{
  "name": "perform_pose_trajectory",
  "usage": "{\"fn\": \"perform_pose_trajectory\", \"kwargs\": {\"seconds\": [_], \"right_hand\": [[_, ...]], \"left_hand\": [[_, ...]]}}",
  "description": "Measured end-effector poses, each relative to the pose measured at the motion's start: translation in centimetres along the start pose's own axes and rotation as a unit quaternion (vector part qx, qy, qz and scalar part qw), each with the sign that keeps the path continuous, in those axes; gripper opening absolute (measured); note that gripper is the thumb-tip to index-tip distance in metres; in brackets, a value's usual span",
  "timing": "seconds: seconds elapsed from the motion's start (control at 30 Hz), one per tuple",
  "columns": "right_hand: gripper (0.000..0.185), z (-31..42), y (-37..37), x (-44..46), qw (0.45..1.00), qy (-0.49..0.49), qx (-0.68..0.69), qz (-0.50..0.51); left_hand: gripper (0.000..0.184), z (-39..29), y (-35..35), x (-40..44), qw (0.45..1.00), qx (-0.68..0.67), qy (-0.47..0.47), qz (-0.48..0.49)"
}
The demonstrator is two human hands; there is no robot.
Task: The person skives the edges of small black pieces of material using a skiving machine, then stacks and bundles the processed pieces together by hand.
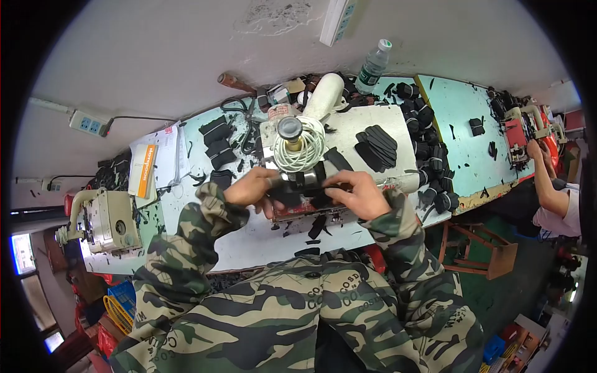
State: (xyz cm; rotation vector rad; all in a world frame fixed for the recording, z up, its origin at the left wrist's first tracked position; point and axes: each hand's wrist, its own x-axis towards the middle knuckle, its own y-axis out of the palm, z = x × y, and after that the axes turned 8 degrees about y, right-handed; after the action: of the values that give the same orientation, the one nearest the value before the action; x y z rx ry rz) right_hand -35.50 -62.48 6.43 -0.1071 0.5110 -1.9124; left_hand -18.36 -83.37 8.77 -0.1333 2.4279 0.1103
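Note:
In front of me stands a small bench machine with a round dark knob (290,128) on top and a coil of white cord (300,163) around its post. My left hand (252,188) is closed at the machine's front left, its fingers on a black fabric piece (286,198). On the other side, my right hand (360,194) pinches a dark strip close to the machine's working part. Where the two dark pieces meet the machine is partly hidden by my fingers. A fanned stack of black pieces (377,147) lies on the white board to the right.
Tied black bundles (429,146) crowd the board's right side; others (217,152) lie left. Behind are a water bottle (373,66), a white cone (324,96) and scissors (249,115). A second machine (106,221) stands left. Another person's arm (547,186) works far right.

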Motion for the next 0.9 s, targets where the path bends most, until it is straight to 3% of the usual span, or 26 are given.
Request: {"fn": "perform_pose_trajectory", "kwargs": {"seconds": [0.07, 0.17, 0.3, 0.4, 0.5, 0.57, 0.63, 0.73, 0.9], "right_hand": [[0.02, 0.3, 1.0, 0.6, 0.99, -0.112, -0.064, -0.049], [0.02, 1.3, 1.1, 0.4, 0.989, -0.022, -0.071, -0.126], [0.02, 1.6, -0.7, -0.2, 0.994, 0.093, 0.048, 0.035], [0.021, -0.4, 1.7, 1.3, 0.981, -0.138, -0.101, -0.095], [0.021, 1.1, 0.4, 0.3, 0.994, 0.0, -0.061, -0.094], [0.023, 0.7, -1.0, -0.2, 0.997, 0.064, -0.033, -0.011], [0.021, 0.2, -1.1, -0.5, 0.997, 0.064, -0.044, 0.009], [0.019, 0.0, 0.2, -0.5, 0.989, -0.096, -0.091, -0.061], [0.016, 0.7, 1.3, -1.1, 0.991, -0.036, -0.126, -0.008]], "left_hand": [[0.03, -0.5, 0.6, 0.4, 0.999, -0.015, -0.021, 0.045], [0.03, -0.6, -0.5, -0.5, 0.999, 0.027, 0.005, 0.02], [0.031, 0.2, -0.4, -0.4, 0.999, -0.015, 0.019, -0.045], [0.029, -0.1, 0.0, -0.1, 1.0, 0.003, 0.018, 0.02], [0.026, 0.5, -0.9, -0.4, 0.999, 0.025, 0.022, 0.002], [0.026, 1.3, -1.0, -0.5, 0.999, 0.029, 0.029, -0.029], [0.025, 1.1, -0.6, -1.1, 0.999, 0.02, 0.045, -0.021], [0.023, 0.5, 0.0, -1.8, 0.999, 0.002, 0.037, -0.01], [0.025, 1.0, 0.1, -1.3, 0.995, 0.047, 0.054, -0.076]]}}
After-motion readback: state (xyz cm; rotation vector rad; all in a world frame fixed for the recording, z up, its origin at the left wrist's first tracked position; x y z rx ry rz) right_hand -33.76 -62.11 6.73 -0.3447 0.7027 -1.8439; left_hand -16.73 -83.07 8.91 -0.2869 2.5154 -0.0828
